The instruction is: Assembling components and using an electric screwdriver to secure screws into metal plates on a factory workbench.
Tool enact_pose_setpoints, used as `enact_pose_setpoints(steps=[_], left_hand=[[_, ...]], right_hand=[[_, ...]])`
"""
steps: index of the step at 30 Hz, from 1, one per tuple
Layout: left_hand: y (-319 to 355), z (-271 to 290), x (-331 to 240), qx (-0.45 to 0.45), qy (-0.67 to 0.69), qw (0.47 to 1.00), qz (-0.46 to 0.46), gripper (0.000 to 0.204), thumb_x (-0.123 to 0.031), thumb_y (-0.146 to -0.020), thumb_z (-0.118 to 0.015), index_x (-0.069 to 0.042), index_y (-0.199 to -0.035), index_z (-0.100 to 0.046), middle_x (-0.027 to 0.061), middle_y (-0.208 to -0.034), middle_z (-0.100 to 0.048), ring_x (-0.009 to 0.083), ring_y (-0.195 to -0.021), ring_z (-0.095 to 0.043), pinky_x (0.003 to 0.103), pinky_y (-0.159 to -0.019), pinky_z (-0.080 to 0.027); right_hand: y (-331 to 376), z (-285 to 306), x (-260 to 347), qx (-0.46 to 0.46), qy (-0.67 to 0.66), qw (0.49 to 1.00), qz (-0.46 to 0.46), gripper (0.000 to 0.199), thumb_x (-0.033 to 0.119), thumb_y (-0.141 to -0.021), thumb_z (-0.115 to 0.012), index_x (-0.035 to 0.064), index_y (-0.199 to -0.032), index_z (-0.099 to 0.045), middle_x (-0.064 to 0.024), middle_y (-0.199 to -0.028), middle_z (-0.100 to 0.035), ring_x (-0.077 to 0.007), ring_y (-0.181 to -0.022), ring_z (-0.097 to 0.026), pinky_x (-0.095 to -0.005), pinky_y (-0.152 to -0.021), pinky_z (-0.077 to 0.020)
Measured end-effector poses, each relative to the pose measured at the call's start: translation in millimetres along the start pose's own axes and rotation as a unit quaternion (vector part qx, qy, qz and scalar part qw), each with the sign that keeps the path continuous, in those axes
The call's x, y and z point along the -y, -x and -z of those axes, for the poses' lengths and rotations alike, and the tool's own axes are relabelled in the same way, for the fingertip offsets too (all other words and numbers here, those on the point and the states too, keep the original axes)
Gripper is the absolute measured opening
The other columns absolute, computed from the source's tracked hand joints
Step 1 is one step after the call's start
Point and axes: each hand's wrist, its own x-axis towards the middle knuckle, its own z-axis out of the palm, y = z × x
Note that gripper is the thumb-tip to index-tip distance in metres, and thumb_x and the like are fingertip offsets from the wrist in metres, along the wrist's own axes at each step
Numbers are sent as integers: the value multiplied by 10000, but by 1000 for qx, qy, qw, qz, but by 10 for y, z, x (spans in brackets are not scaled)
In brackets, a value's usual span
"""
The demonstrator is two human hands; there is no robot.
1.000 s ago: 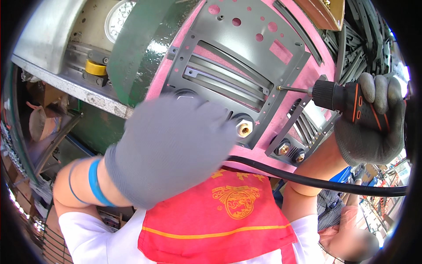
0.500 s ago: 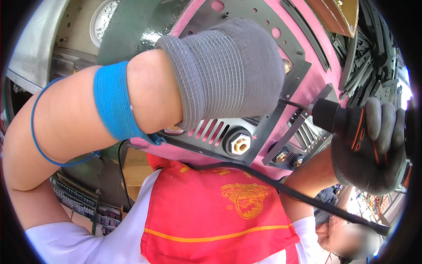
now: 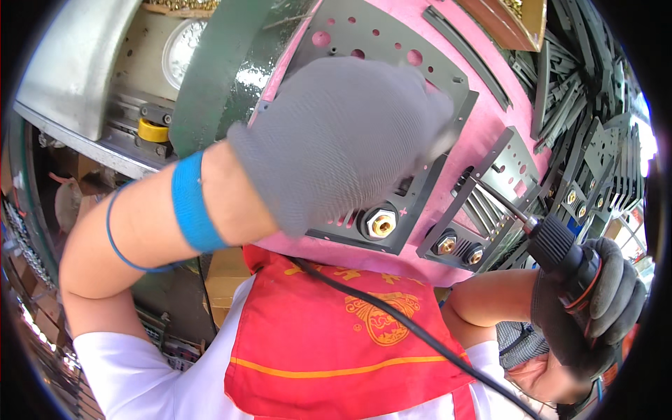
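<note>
My left hand (image 3: 336,140), in a grey knit glove, is blurred over a dark grey metal panel (image 3: 364,31) with round holes. Its fingers are smeared and largely hidden, with something pale near the fingertips that I cannot make out. A brass fitting with a hex nut (image 3: 382,223) sits at the panel's near corner. My right hand (image 3: 612,304), also gloved, is closed around a black electric screwdriver (image 3: 556,245). The screwdriver's long bit (image 3: 500,199) points over a smaller metal bracket (image 3: 514,154), which carries two brass fittings (image 3: 446,243).
A pink mat (image 3: 437,203) lies under both parts. Beyond them are a dark metal strip (image 3: 465,52), a box of brass pieces (image 3: 518,28) and stacked metal parts (image 3: 560,105). A black cable (image 3: 413,315) crosses my red apron (image 3: 315,364). Another person (image 3: 546,381) shows at lower right.
My right hand has drawn the screwdriver down and back; its bit has left the large panel's edge and now points over the bracket. My left hand has shifted over the panel. The view has moved too.
</note>
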Motion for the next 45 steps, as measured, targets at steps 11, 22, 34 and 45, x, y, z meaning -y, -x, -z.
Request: enact_pose_setpoints(steps=[11,22,34,45], left_hand=[[138,136,-476,-33,699,633,332,263,-217,-1034,-456,-6,-1142,-571,47,-905,-623,59,-644,-452,215,-541,-399],[318,73,-432,-69,780,542,306,407,-383,-967,-648,-12,-1130,-610,-1,-852,-578,80,-661,-467,232,-566,-378],[282,26,-576,-75,741,582,327,412,-437,-1027,-517,-39,-998,-616,15,-733,-605,42,-502,-467,207,-417,-354],[357,16,-705,-104,756,555,331,465,-449,-1014,-549,-12,-1156,-621,36,-864,-666,41,-601,-518,188,-524,-405]], right_hand=[[-53,-409,-171,-60,-69,988,128,255,121,-673,-717,121,-767,-480,17,-719,-544,-83,-628,-508,-258,-744,-437],[18,-553,-245,-77,-83,986,121,226,139,-741,-630,99,-784,-412,-14,-749,-433,-114,-683,-404,-252,-684,-342],[132,-419,-380,-171,-23,973,155,178,156,-824,-490,86,-783,-331,-45,-777,-319,-131,-701,-294,-257,-617,-245],[73,-682,-251,-68,-114,981,143,193,108,-752,-614,91,-775,-423,-9,-726,-442,-111,-620,-388,-242,-624,-357]])
